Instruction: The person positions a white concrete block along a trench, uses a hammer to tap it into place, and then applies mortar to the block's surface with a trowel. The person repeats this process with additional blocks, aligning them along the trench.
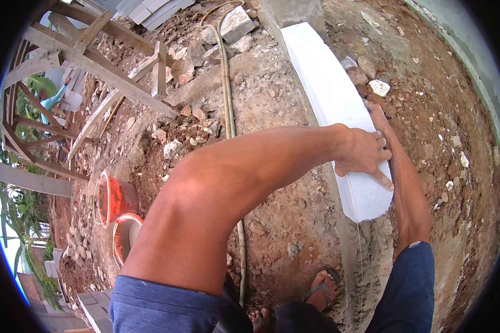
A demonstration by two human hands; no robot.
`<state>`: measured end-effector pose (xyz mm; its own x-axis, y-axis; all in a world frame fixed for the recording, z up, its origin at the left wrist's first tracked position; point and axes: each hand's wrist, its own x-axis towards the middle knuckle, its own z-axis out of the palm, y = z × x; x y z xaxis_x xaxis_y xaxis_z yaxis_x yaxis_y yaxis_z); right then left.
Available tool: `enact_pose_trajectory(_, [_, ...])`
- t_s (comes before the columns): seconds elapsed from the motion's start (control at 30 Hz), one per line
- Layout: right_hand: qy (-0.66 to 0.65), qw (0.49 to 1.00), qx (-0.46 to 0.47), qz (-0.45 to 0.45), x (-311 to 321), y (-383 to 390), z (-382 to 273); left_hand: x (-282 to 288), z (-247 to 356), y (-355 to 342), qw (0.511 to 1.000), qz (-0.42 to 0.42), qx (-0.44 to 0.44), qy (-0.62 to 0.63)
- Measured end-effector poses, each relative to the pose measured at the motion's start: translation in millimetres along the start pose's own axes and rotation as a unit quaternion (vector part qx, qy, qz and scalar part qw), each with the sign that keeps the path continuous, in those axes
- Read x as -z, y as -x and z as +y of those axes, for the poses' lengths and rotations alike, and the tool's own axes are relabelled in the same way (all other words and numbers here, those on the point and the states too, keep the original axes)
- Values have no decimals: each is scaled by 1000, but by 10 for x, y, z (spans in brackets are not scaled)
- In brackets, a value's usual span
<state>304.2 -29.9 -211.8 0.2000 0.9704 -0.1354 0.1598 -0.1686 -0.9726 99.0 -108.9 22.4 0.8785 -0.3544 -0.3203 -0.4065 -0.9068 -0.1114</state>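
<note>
Left grip [364,152] spans the white block [333,89]; right grip [377,114] is partly hidden.

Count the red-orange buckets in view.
2: the farther bucket stands at left; the nearer bucket is beside it, partly hidden by the left arm. Others could be hidden.

Outdoor building site. Bare reddish soil [461,222] with rubble [236,25], rough timber frame [130,83] upper left, stacked grey blocks [160,12] at top edge, orange-red buckets [124,198] left, hose [226,83] across the ground, plastered wall [458,25] upper right, white block [330,77] along a concrete strip [291,11].
</note>
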Motion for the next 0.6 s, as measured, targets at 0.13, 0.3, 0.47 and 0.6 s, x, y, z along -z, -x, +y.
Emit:
enact_pose_trajectory(0.13, [184, 981, 55, 6, -63, 411, -416, -82, 17, 53, 1000, 3, 3, 20])
enact_pose_trajectory(0.3, [98, 993, -1, 58, 88, 727, -565, -38, 8, 76, 999, 18, -1, 29])
enact_pose_trajectory(0.47, [100, 994, -42, 32, 321, 904, -520, 23, 51, 102, 999, -19, 12, 47])
enact_pose_trajectory(0.6, [65, 997, -22, 46, 549, 1170, -459, 153, 93, 36, 995, -67, 34, 59])
